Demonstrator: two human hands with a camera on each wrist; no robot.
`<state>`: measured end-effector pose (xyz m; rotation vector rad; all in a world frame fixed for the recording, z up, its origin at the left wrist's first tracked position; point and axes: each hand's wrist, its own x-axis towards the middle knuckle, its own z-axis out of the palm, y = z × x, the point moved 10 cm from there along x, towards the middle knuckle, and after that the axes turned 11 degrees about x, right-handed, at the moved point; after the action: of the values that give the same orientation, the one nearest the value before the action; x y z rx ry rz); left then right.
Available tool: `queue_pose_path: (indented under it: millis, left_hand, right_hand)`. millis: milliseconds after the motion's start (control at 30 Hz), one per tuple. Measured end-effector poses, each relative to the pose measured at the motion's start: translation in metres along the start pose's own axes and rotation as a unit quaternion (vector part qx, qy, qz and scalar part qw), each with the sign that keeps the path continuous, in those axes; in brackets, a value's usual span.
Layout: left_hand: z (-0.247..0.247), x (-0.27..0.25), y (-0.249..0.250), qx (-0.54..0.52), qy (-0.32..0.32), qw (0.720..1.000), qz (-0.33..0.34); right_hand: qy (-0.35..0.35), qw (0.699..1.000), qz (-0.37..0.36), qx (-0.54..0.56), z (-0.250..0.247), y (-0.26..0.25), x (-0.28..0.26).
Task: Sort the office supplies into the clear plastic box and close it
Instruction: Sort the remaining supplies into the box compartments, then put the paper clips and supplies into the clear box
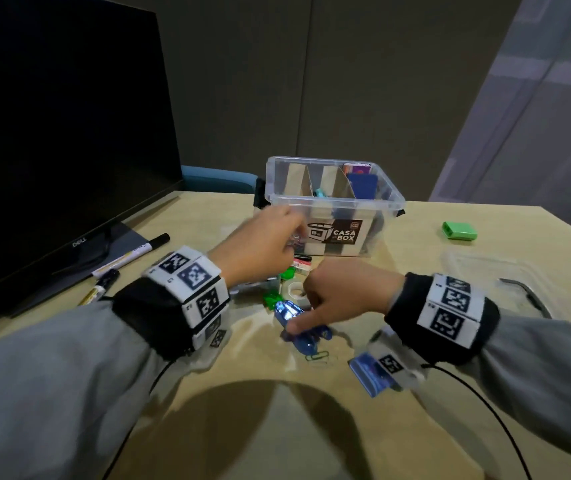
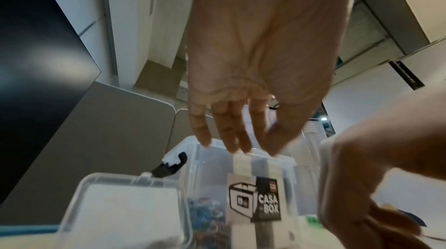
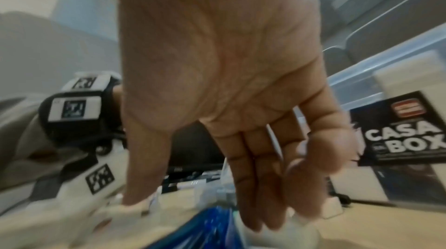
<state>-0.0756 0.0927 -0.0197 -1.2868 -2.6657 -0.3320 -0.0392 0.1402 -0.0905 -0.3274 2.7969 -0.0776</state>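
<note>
Right hand (image 1: 341, 292) is ours nearest the blue stapler (image 1: 297, 325), thumb and fingers curling onto it on the counter (image 1: 415, 427); left hand (image 1: 259, 244), fingers relaxed, hovers before the clear plastic box (image 1: 332, 209) beyond.

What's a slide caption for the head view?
Left hand reaches toward the open clear box; right hand touches a blue stapler.
</note>
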Motion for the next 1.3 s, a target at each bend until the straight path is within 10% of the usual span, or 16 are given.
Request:
queue_pose_path:
  millis: [167,533,1067,1300]
  left_hand:
    - [0.044,-0.034,0.003,0.051,-0.177,0.982,0.031]
    - [0.061,-0.052,0.007,0.075,-0.224,0.971,0.025]
    - [0.039,-0.042,-0.018,0.062,-0.092,0.99,-0.085]
    - [0.047,-0.043,0.016,0.005,-0.12,0.992,0.027]
  right_hand:
    - [-0.013,0.998,0.026,-0.056,0.011,-0.009,-0.001]
    - [0.011,0.999,0.029,-0.043,0.008,-0.016,-0.004]
    - [0.084,0.994,0.071,-0.025,-0.032,0.01,-0.019]
    - [0.051,0.975,0.208,-0.061,-0.028,0.09,-0.029]
